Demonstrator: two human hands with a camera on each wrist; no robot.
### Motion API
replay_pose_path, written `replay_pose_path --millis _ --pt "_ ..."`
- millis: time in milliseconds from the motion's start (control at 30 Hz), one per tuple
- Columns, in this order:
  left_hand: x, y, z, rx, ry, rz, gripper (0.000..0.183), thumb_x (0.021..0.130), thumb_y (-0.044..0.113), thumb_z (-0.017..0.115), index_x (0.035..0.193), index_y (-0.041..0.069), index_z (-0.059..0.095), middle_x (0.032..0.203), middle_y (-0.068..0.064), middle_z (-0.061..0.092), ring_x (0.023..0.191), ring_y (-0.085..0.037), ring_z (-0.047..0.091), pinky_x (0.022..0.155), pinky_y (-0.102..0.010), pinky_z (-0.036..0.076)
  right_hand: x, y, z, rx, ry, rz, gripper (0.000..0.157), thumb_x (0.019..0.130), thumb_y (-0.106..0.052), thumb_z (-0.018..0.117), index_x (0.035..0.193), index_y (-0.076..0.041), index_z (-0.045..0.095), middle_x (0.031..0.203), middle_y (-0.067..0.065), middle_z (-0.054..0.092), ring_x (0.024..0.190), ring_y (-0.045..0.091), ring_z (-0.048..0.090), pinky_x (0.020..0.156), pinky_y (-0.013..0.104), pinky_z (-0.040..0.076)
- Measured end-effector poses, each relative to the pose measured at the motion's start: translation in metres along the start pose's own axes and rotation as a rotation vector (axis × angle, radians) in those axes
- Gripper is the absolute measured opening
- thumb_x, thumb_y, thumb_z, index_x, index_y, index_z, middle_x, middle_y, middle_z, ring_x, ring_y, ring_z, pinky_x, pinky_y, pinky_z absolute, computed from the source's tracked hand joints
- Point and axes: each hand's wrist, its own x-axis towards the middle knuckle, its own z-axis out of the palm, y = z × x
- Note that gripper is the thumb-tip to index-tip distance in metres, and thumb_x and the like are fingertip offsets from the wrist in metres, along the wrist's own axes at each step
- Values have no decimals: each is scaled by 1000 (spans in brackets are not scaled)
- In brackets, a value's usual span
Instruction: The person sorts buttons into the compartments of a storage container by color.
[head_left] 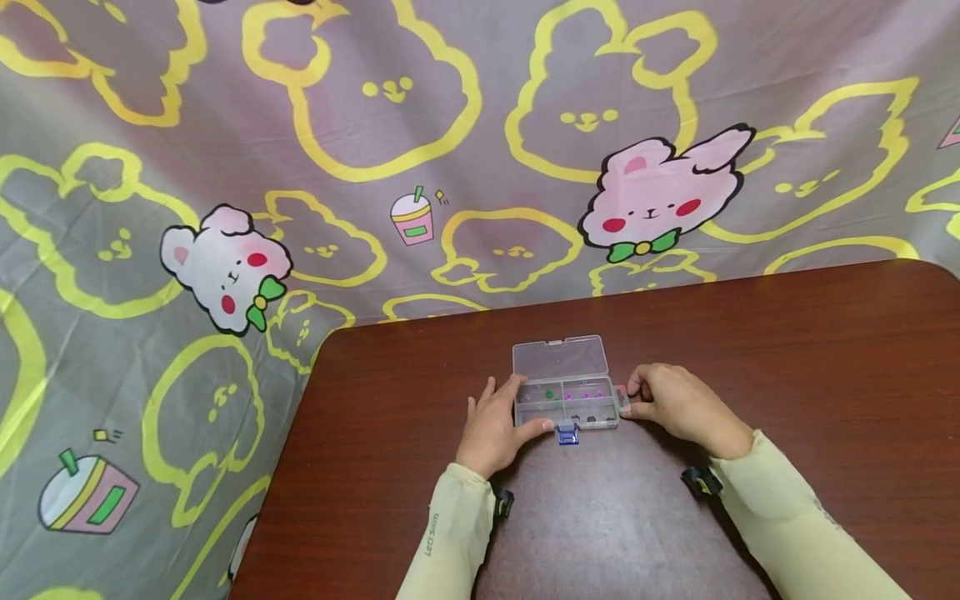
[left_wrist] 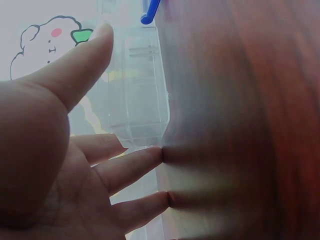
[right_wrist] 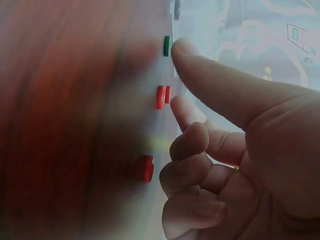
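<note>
A clear plastic compartment box (head_left: 536, 412) stands on the table with its lid (head_left: 558, 358) raised at the back. At its front hangs a blue clasp (head_left: 568, 436). My left hand (head_left: 492, 427) rests against the box's left end, thumb along the front edge, fingers fairly straight. My right hand (head_left: 670, 402) is at the right end, thumb and index fingertips beside a small clear tab (head_left: 622, 400). In the right wrist view a green disc (right_wrist: 167, 46) shows by the thumb tip, and several red discs (right_wrist: 160, 97) by the other fingers, which are loosely curled.
Inside the box lie a small green piece (head_left: 549, 394), several pink pieces (head_left: 586, 396) and several dark pieces (head_left: 591, 418) in separate compartments. The brown wooden table (head_left: 585, 517) extends all round. A patterned curtain (head_left: 480, 108) hangs along its far and left sides.
</note>
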Motion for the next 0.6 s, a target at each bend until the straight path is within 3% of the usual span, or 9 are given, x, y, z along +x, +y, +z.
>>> replay_pose_path --millis 267,600 --pt "0 -1 0 -2 -1 -1 76 88 50 74 150 15 46 153 -9 47 150 -37 23 118 -65 13 1 0 0 -36 -11 -2 25 83 -25 84 85 -9 64 68 -5 53 64 11 48 61 33 43" --pt "0 -1 0 3 -5 -7 77 88 51 74 150 16 46 153 -8 47 151 -36 22 118 -65 13 4 -2 3 -41 -13 -11 18 84 -16 82 86 -9 65 70 -5 54 65 12 48 61 32 43"
